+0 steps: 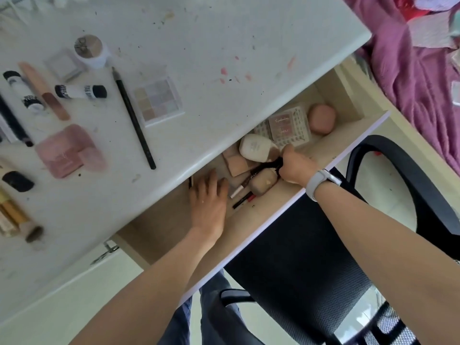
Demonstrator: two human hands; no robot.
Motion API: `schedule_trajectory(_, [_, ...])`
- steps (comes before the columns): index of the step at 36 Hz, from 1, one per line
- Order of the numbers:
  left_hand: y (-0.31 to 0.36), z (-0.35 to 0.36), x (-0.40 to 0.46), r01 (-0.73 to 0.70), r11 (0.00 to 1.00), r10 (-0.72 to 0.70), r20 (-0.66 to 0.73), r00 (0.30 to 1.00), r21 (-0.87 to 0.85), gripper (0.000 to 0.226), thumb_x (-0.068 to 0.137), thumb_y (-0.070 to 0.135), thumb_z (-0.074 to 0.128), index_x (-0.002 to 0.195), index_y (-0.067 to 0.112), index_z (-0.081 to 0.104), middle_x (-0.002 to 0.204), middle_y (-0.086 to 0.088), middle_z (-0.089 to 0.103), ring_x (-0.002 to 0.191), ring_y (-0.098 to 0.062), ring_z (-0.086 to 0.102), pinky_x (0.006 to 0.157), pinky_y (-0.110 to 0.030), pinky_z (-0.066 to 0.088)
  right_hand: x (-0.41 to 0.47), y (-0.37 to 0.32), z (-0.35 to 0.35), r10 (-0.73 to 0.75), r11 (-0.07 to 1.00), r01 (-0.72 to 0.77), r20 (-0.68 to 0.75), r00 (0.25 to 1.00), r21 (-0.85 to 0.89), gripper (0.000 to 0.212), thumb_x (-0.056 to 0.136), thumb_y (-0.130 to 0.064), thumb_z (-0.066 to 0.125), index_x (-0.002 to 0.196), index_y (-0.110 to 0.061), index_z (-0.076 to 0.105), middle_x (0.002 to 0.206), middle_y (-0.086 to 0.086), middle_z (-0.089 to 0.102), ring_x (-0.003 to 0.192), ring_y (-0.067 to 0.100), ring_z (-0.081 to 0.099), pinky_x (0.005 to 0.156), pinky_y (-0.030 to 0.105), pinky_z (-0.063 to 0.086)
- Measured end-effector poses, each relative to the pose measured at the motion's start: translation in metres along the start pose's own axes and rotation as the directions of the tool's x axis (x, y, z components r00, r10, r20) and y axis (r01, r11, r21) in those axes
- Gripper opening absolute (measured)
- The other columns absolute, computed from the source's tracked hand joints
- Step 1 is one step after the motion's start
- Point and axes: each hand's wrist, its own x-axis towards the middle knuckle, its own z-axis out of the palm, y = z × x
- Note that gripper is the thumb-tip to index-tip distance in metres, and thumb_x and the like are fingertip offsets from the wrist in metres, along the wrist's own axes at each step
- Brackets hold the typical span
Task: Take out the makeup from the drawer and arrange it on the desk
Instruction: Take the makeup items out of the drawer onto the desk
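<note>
The wooden drawer (164, 227) is pulled open under the white desk (224, 58). My right hand (296, 168) grips a black stick-like makeup item (267, 166) inside the drawer. My left hand (209, 197) lies flat with spread fingers on the drawer bottom. Still in the drawer are a white bottle (256, 147), a beige compact (236, 163), a tan sponge (263, 184), a pink sponge (321, 118), a patterned palette box (290, 125) and thin pencils (242, 197). Laid out on the desk are an eyeshadow palette (158, 100), a black pencil (134, 118), a pink case (68, 151) and several tubes (81, 91).
A black mesh office chair (311, 257) stands right below the drawer front. A bed with purple bedding (408, 58) is at the right. The desk's left edge holds more tubes and a black pouch (17, 181). A round jar (90, 51) sits at the desk's back left.
</note>
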Motion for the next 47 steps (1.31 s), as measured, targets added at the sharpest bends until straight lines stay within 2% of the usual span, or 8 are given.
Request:
schedule_trajectory(8, [-0.010,0.003,0.000,-0.064,0.998,0.064,0.056,0.996,-0.004,0.088,0.083,0.016,0.065,0.148,0.021,0.007,0.156,-0.005,0.002,0.118,-0.032,0.035,0.108,-0.049,0.029,0.000,-0.003,-0.007,-0.014,1.000,0.011,0.096,0.995,0.029,0.037,0.089,-0.011,0.046,0.124,-0.003,0.034,0.109,0.015,0.058,0.102,0.033,0.055,0.092,0.040,0.039])
schedule_trajectory(15, [-0.010,-0.001,0.001,-0.036,0.999,0.037,0.083,0.996,-0.011,0.087,0.077,0.016,0.070,0.146,0.018,0.016,0.140,-0.005,0.032,0.122,-0.030,0.031,0.102,-0.040,0.033,0.006,-0.001,-0.005,-0.010,0.988,-0.007,0.109,0.994,0.151,0.037,0.088,-0.007,0.047,0.122,-0.001,0.037,0.108,0.018,0.057,0.096,0.031,0.055,0.086,0.040,0.046])
schedule_trajectory(20, [-0.007,0.000,-0.006,-0.003,0.999,0.006,0.056,0.998,-0.047,0.047,0.083,0.018,0.063,0.125,0.018,0.042,0.122,-0.008,0.039,0.113,-0.029,0.040,0.095,-0.038,0.035,0.011,0.002,-0.004,-0.073,0.945,0.022,0.142,0.987,0.327,0.036,0.088,-0.007,0.057,0.119,0.000,0.041,0.114,0.017,0.054,0.101,0.028,0.053,0.080,0.033,0.043])
schedule_trajectory(24, [-0.006,-0.005,-0.013,-0.045,0.989,0.049,0.022,0.999,-0.139,0.030,0.085,0.011,0.060,0.112,0.016,0.050,0.113,-0.006,0.046,0.098,-0.024,0.051,0.078,-0.032,0.041,0.001,-0.001,-0.007,-0.142,0.841,0.031,0.164,0.976,0.541,0.028,0.088,-0.006,0.059,0.115,-0.003,0.050,0.106,0.012,0.057,0.075,0.015,0.058,0.076,0.029,0.050])
schedule_trajectory(33, [-0.015,-0.028,-0.039,-0.101,0.903,0.047,-0.138,0.989,-0.417,0.027,0.096,0.024,0.046,0.121,0.019,0.052,0.110,0.004,0.059,0.102,-0.012,0.054,0.075,-0.023,0.045,-0.051,-0.007,-0.007,-0.301,0.870,0.330,-0.135,0.944,0.366,0.024,0.093,-0.009,0.050,0.116,-0.009,0.058,0.106,0.005,0.045,0.099,0.016,0.045,0.084,0.016,0.029])
schedule_trajectory(38, [-0.029,-0.056,-0.059,-0.088,0.767,-0.021,-0.161,0.987,-0.636,0.028,0.093,0.017,0.052,0.121,0.013,0.056,0.106,0.003,0.062,0.098,-0.013,0.058,0.079,-0.020,0.043,-0.083,-0.012,-0.031,-0.354,0.845,0.409,-0.211,0.911,0.345,0.023,0.094,-0.008,0.047,0.115,-0.011,0.056,0.109,0.001,0.044,0.096,0.010,0.044,0.085,0.013,0.029])
schedule_trajectory(42, [-0.050,-0.085,-0.073,-0.022,0.555,-0.156,-0.130,0.979,-0.831,0.025,0.093,0.017,0.052,0.118,0.015,0.058,0.101,0.013,0.061,0.094,-0.003,0.059,0.079,-0.010,0.044,-0.108,-0.029,-0.056,-0.364,0.796,0.439,-0.248,0.897,0.417,0.022,0.094,-0.007,0.047,0.113,-0.011,0.058,0.108,0.002,0.048,0.095,0.015,0.052,0.087,0.019,0.037])
schedule_trajectory(47, [-0.093,-0.116,-0.094,0.055,0.311,-0.421,-0.086,0.903,-0.949,0.020,0.091,0.018,0.055,0.104,0.032,0.059,0.092,0.025,0.061,0.086,0.012,0.057,0.066,0.001,0.040,-0.136,-0.068,-0.076,-0.313,0.664,0.429,-0.293,0.903,0.613,0.019,0.095,-0.008,0.047,0.104,-0.021,0.057,0.094,-0.008,0.058,0.084,0.003,0.056,0.070,0.010,0.043])
